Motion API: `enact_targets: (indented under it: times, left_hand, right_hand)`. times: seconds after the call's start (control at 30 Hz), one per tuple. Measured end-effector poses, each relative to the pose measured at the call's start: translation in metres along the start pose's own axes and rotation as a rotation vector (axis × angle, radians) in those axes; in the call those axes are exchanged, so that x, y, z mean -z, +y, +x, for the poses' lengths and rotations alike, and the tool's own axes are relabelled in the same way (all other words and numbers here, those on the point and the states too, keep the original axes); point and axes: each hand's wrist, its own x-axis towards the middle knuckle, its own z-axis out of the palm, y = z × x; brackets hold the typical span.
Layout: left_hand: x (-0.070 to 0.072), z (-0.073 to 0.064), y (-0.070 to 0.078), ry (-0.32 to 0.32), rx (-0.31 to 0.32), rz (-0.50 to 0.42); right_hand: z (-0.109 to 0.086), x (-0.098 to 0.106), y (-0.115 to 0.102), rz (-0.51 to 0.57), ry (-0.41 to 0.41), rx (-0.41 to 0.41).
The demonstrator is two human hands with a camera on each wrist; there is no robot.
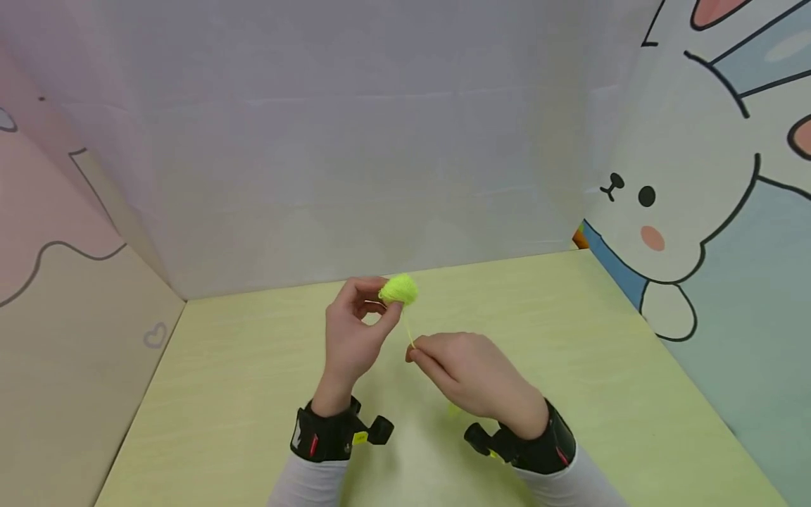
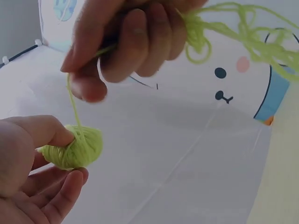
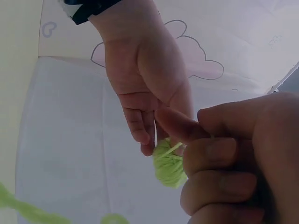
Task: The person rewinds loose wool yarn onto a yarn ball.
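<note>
A small ball of neon yellow-green yarn (image 1: 399,289) is pinched between the thumb and fingers of my left hand (image 1: 357,327), held up above the table. One strand runs from the ball down to my right hand (image 1: 475,370), whose thumb and forefinger pinch it. In the left wrist view the right hand's other fingers (image 2: 161,37) are curled, and a loose tangle of yarn (image 2: 247,35) trails out behind them. The strand between the ball (image 2: 79,147) and the right fingertips looks fairly straight.
Beneath the hands lies a pale yellow-green table (image 1: 253,359). A whitish sheet (image 1: 348,155) hangs behind it, and printed cartoon panels, one with a rabbit (image 1: 684,211), stand at the sides. Both wrists wear black camera bands (image 1: 323,433).
</note>
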Motion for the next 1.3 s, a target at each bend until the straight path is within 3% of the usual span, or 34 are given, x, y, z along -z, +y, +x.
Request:
enact_targets:
  times: [0.1, 0.23, 0.3, 0.4, 0.5, 0.6, 0.73, 0.93, 1.03, 1.13, 1.3]
  left_hand:
    - [-0.001, 0.000, 0.001, -0.073, -0.093, 0.116]
    - [-0.001, -0.001, -0.015, -0.247, -0.171, 0.139]
    - [0.000, -0.002, -0.019, -0.342, -0.205, 0.106]
    - [0.001, -0.001, -0.005, -0.454, -0.218, 0.035]
    - [0.003, -0.002, 0.007, -0.520, -0.177, -0.062]
    - [0.006, -0.005, 0.002, -0.551, -0.130, -0.167]
    - [0.008, -0.006, -0.009, -0.493, -0.095, -0.292]
    - [0.009, -0.006, -0.012, -0.258, -0.037, -0.361]
    - [0.009, -0.006, -0.010, -0.144, 0.019, -0.331]
    - [0.007, -0.006, -0.010, -0.061, 0.049, -0.245]
    - [0.004, -0.005, -0.009, 0.005, 0.034, -0.074]
  right_hand:
    - [-0.004, 0.006, 0.003, 0.010, 0.113, 0.054]
    - [-0.006, 0.014, 0.008, 0.018, 0.283, 0.097]
    - [-0.006, 0.017, 0.012, 0.005, 0.345, 0.093]
    - [-0.006, 0.020, 0.018, -0.001, 0.404, 0.070]
    - [-0.004, 0.020, 0.023, 0.010, 0.435, 0.049]
    - [-0.002, 0.018, 0.026, 0.036, 0.426, 0.026]
    - [0.000, 0.013, 0.027, 0.046, 0.354, -0.026]
    - [0.003, 0.002, 0.022, 0.003, 0.159, -0.075]
    - [0.005, -0.001, 0.017, 0.006, 0.043, -0.063]
    - [0.005, -0.003, 0.012, 0.001, -0.047, -0.030]
    - [0.002, 0.000, 0.007, -0.016, -0.081, 0.049]
